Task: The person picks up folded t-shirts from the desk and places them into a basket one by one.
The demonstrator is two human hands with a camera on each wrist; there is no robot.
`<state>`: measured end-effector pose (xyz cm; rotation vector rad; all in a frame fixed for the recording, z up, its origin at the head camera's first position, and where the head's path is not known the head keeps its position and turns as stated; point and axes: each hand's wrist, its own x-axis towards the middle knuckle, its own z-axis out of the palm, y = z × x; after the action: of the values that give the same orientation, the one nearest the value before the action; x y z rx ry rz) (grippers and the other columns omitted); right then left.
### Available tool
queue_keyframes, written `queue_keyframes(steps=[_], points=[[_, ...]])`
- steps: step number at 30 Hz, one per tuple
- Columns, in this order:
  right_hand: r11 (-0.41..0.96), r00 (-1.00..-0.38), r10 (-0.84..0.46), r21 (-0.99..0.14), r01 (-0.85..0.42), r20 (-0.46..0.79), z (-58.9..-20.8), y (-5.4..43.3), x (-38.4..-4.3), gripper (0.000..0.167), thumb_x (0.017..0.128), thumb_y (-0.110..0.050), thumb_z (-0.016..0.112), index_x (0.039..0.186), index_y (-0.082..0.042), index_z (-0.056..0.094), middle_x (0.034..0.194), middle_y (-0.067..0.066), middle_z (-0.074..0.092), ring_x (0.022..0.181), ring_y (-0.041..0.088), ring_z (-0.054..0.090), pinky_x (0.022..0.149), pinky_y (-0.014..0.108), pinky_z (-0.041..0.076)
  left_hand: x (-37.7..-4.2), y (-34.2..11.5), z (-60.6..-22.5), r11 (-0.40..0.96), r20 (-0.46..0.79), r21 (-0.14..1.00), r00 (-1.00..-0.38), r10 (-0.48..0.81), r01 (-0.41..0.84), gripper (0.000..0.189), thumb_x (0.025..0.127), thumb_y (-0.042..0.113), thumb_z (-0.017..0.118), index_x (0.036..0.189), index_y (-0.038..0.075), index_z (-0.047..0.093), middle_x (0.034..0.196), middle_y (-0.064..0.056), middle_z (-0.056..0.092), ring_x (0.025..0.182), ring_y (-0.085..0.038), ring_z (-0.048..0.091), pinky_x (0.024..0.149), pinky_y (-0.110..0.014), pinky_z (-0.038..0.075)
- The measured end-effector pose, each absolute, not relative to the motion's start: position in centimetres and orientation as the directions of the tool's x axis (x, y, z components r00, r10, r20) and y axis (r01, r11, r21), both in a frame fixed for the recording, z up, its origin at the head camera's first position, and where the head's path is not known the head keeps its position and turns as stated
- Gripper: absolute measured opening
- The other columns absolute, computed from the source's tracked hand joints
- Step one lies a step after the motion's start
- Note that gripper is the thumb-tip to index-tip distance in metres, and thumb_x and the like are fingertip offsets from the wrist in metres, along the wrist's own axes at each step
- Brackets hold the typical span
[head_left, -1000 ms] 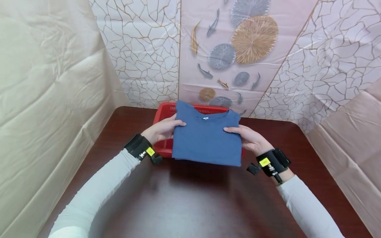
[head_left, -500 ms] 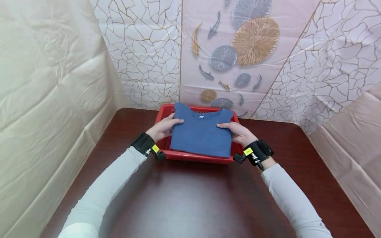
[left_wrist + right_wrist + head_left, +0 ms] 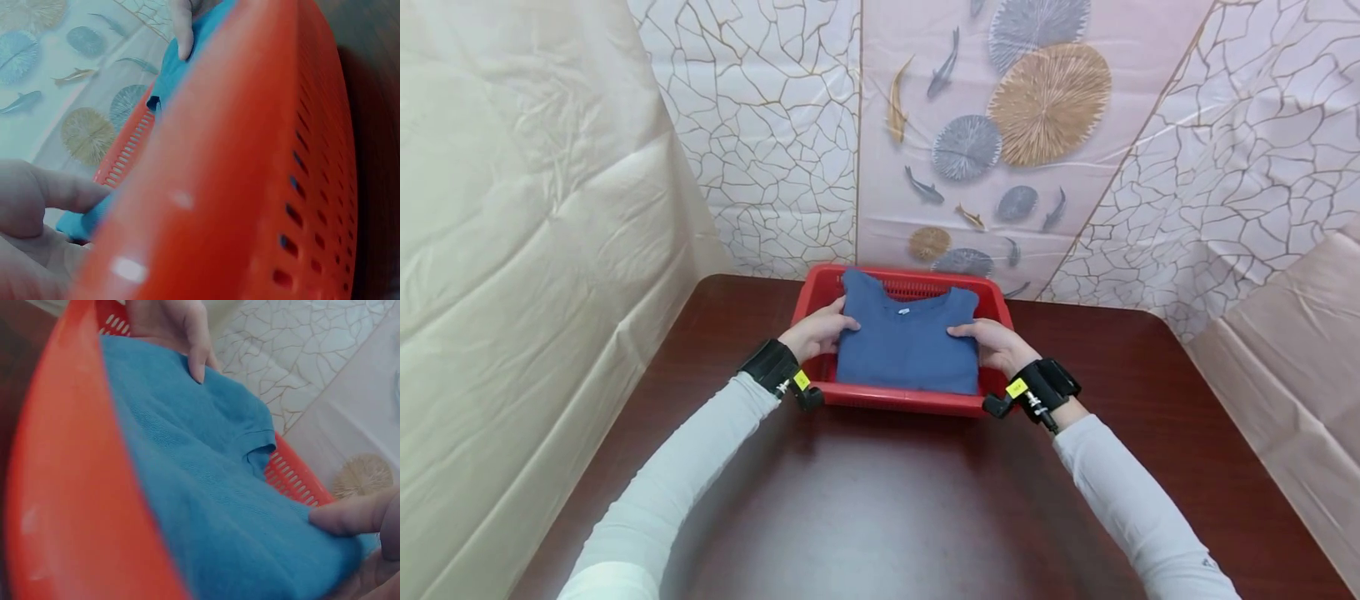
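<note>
A folded blue T-shirt (image 3: 906,350) lies inside the red plastic basket (image 3: 910,398), neckline and small white label toward the back. My left hand (image 3: 822,331) pinches its left side, thumb on top and fingers underneath. On the other side my right hand (image 3: 996,343) grips the shirt the same way, thumb on the cloth. In the right wrist view the blue cloth (image 3: 194,462) sags below the basket's near rim (image 3: 81,469). The left wrist view is mostly filled by the basket's slotted wall (image 3: 250,169), which hides much of the shirt.
The basket stands toward the back of a dark brown table (image 3: 865,500). Behind it hangs a patterned backdrop (image 3: 775,142) with fish and round leaf shapes. Beige cloth walls (image 3: 535,250) close in both sides.
Both hands have lowered the folded T-shirt from above the basket's front rim down into it. The right hand has come inward to the left.
</note>
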<state>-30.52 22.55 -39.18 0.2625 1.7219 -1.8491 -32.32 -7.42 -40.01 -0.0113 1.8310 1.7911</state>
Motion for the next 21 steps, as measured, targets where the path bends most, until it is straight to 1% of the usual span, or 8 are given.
queue_keyframes(steps=[3, 6, 8, 10, 13, 16, 18, 21], points=[[0.023, -0.808, -0.288, -0.847, 0.531, -0.514, -39.6, 22.7, -30.1, 0.068, 0.108, -0.005, 0.041, 0.163, -0.009, 0.001, 0.165, 0.019, 0.021, 0.148, 0.034, 0.03, 0.12, 0.051, 0.027, -32.2, -7.7, -40.2, 0.14, -0.408, 0.913, -0.839, 0.36, -0.383, 0.08, 0.103, 0.004, 0.049, 0.164, 0.027, 0.003, 0.164, -0.017, 0.024, 0.143, -0.039, 0.038, 0.117, -0.057, 0.031], [0.038, -0.821, -0.276, -0.859, 0.51, -0.5, -39.8, 22.7, -29.6, 0.071, 0.106, 0.0, 0.041, 0.163, -0.008, -0.002, 0.166, 0.02, 0.018, 0.15, 0.037, 0.026, 0.12, 0.053, 0.026, -32.0, -8.0, -40.0, 0.17, -0.411, 0.911, -0.846, 0.34, -0.375, 0.081, 0.103, 0.003, 0.048, 0.164, 0.023, -0.002, 0.165, -0.019, 0.02, 0.144, -0.04, 0.038, 0.116, -0.056, 0.033], [0.104, -0.839, -0.241, -0.872, 0.478, -0.489, -39.5, 22.7, -29.1, 0.074, 0.106, -0.001, 0.044, 0.162, -0.005, -0.003, 0.166, 0.021, 0.018, 0.15, 0.038, 0.027, 0.119, 0.053, 0.026, -31.8, -8.2, -39.7, 0.199, -0.405, 0.913, -0.855, 0.323, -0.357, 0.082, 0.103, 0.004, 0.048, 0.163, 0.019, -0.005, 0.165, -0.02, 0.017, 0.145, -0.04, 0.036, 0.116, -0.054, 0.034], [0.235, -0.866, -0.217, -0.885, 0.402, -0.451, -39.2, 22.7, -28.4, 0.077, 0.105, -0.002, 0.048, 0.161, -0.003, -0.005, 0.167, 0.022, 0.013, 0.15, 0.039, 0.025, 0.119, 0.054, 0.027, -31.6, -8.4, -39.4, 0.254, -0.375, 0.918, -0.874, 0.31, -0.304, 0.083, 0.103, 0.006, 0.049, 0.163, 0.015, -0.008, 0.165, -0.021, 0.016, 0.145, -0.039, 0.036, 0.115, -0.052, 0.036], [0.566, -0.931, -0.19, -0.809, 0.157, -0.313, -38.4, 22.6, -27.3, 0.083, 0.103, -0.008, 0.056, 0.161, -0.002, -0.003, 0.167, 0.024, 0.011, 0.151, 0.041, 0.023, 0.117, 0.056, 0.029, -31.0, -8.5, -38.6, 0.444, -0.244, 0.892, -0.921, 0.303, -0.09, 0.081, 0.102, 0.01, 0.052, 0.162, 0.007, -0.002, 0.163, -0.023, 0.022, 0.146, -0.037, 0.035, 0.116, -0.05, 0.036], [0.807, -0.964, -0.244, -0.573, -0.143, -0.104, -37.8, 22.5, -26.5, 0.083, 0.099, -0.011, 0.064, 0.161, -0.002, 0.009, 0.165, 0.026, 0.014, 0.15, 0.043, 0.024, 0.111, 0.058, 0.038, -30.5, -8.3, -37.8, 0.666, -0.085, 0.719, -0.925, 0.369, 0.2, 0.074, 0.099, 0.014, 0.06, 0.16, 0.002, 0.019, 0.158, -0.024, 0.035, 0.146, -0.036, 0.035, 0.117, -0.051, 0.033], [0.855, -0.946, -0.325, -0.427, -0.294, 0.001, -37.6, 22.4, -26.3, 0.082, 0.096, -0.014, 0.07, 0.16, -0.002, 0.021, 0.164, 0.027, 0.02, 0.149, 0.046, 0.025, 0.108, 0.06, 0.04, -30.3, -7.9, -37.4, 0.742, -0.032, 0.562, -0.887, 0.46, 0.365, 0.07, 0.097, 0.018, 0.064, 0.157, 0.003, 0.031, 0.157, -0.024, 0.038, 0.148, -0.037, 0.032, 0.12, -0.053, 0.027], [0.806, -0.874, -0.485, -0.389, -0.446, -0.003, -38.0, 22.3, -26.2, 0.082, 0.093, -0.021, 0.073, 0.159, -0.004, 0.027, 0.165, 0.024, 0.019, 0.151, 0.046, 0.015, 0.112, 0.06, 0.036, -30.0, -7.2, -37.8, 0.762, -0.089, 0.413, -0.811, 0.578, 0.498, 0.073, 0.096, 0.029, 0.069, 0.158, 0.011, 0.034, 0.162, -0.021, 0.03, 0.151, -0.042, 0.021, 0.121, -0.06, 0.019]])
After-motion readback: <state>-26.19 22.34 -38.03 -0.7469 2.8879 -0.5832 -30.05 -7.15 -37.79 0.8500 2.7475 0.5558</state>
